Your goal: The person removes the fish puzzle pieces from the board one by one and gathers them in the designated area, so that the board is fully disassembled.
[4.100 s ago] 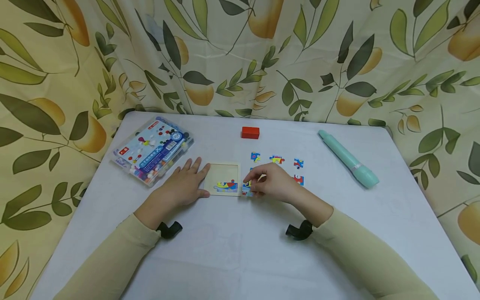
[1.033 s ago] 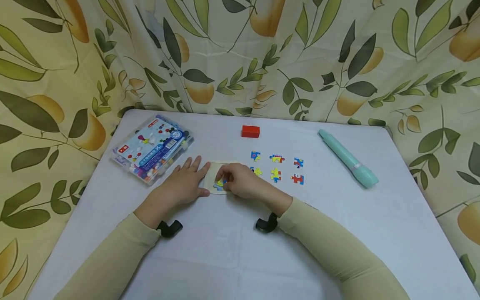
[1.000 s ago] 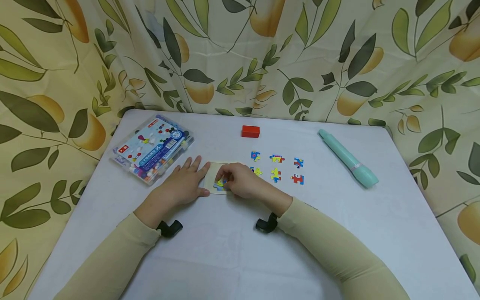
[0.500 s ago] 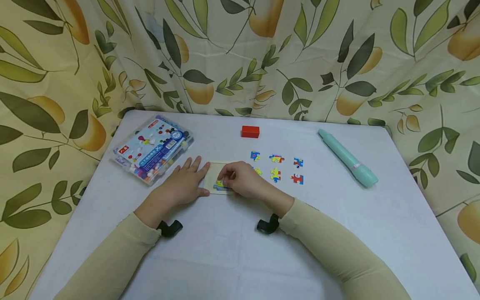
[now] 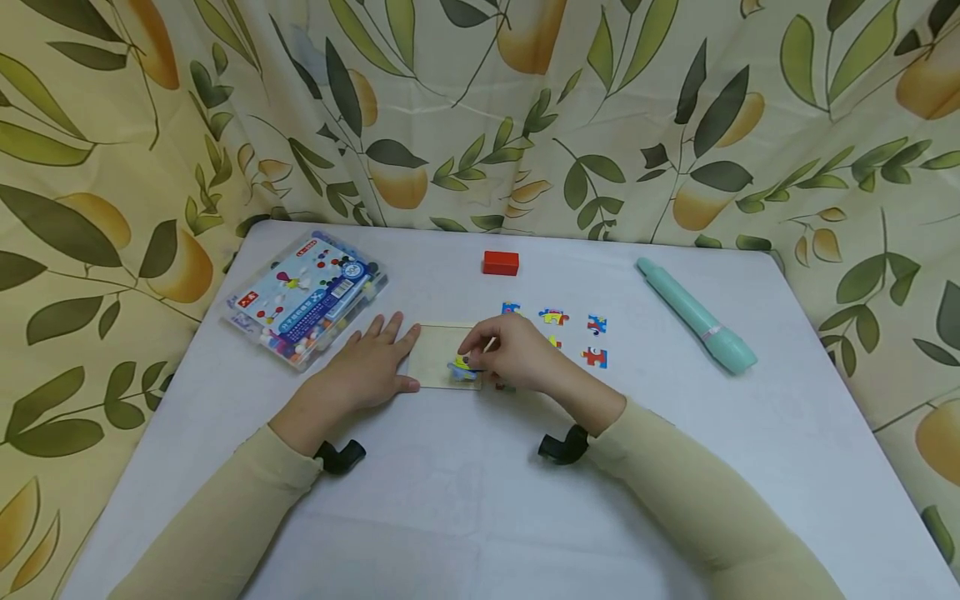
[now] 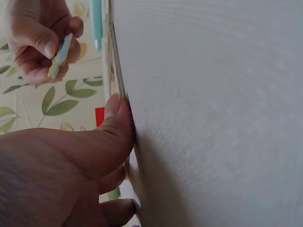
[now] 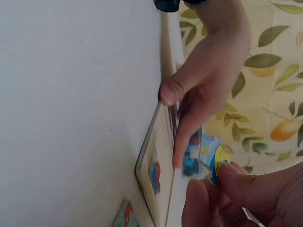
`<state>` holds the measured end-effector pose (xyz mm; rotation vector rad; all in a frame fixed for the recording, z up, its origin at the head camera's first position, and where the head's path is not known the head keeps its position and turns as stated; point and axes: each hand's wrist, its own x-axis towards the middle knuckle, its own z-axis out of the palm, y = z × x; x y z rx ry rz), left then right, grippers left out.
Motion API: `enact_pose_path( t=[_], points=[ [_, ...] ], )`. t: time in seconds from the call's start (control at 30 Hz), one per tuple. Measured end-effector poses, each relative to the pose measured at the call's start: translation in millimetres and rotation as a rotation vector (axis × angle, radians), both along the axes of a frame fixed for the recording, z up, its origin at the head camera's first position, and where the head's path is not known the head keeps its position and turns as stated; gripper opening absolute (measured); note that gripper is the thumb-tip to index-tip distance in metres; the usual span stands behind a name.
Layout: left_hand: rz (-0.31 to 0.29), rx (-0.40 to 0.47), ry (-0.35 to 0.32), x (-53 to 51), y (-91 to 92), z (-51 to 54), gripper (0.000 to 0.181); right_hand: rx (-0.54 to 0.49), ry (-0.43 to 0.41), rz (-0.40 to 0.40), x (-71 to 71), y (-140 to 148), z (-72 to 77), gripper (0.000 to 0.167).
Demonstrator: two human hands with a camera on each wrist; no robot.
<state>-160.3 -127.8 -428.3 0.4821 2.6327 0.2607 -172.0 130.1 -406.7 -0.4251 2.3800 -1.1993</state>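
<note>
My left hand (image 5: 360,367) lies with spread fingers at the left side of a shallow wooden puzzle board (image 5: 437,346), its thumb and index finger touching the edge. Above the board's right part, my right hand (image 5: 517,354) pinches a yellow and blue puzzle piece (image 7: 208,150) between thumb and fingers. The left wrist view shows this piece tilted and raised off the board. A red and blue piece (image 7: 156,178) lies in the board in the right wrist view. Another piece (image 7: 127,215) lies on the table beside the board, mostly hidden in the head view.
Several loose puzzle pieces (image 5: 595,357) lie right of the board, some partly behind my right hand. A red block (image 5: 500,263) stands farther back. A clear box with a blue label (image 5: 300,292) lies at left, a mint-green tube-shaped object (image 5: 697,317) at right.
My right hand went from the loose pieces to over the board, then shifted back right, lifting the yellow and blue puzzle piece. My left hand stayed at the board's edge.
</note>
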Motion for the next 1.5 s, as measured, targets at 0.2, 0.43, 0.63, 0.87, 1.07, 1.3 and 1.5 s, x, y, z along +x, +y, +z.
enact_pose_path(
  t=[0.2, 0.43, 0.63, 0.87, 1.07, 1.3, 1.5],
  points=[
    [0.001, -0.001, -0.002, 0.4, 0.5, 0.2, 0.092, 0.036, -0.022, -0.039, 2.3, 23.7, 4.0, 0.011],
    [0.001, -0.002, -0.009, -1.2, -0.3, -3.2, 0.093, 0.061, -0.051, -0.1, 5.8, 52.1, 4.0, 0.013],
    [-0.001, -0.008, -0.003, -1.5, -0.3, -3.3, 0.093, 0.1, -0.062, -0.115, 7.8, 73.1, -1.2, 0.012],
    [0.007, -0.004, 0.001, -0.4, -0.3, -1.3, 0.093, 0.13, -0.111, -0.142, 9.9, 88.9, -8.3, 0.013],
    [0.002, -0.004, 0.011, 0.0, -0.1, -4.4, 0.092, 0.16, -0.108, -0.142, 13.2, 96.9, -10.3, 0.014],
    [0.008, -0.007, 0.009, 1.0, -0.2, -3.7, 0.092, 0.197, -0.073, -0.139, 15.4, 101.2, -12.4, 0.014],
    [0.013, -0.011, 0.003, 1.7, 1.0, -2.0, 0.092, 0.224, -0.013, -0.132, 15.2, 102.0, -15.9, 0.014]
  ],
)
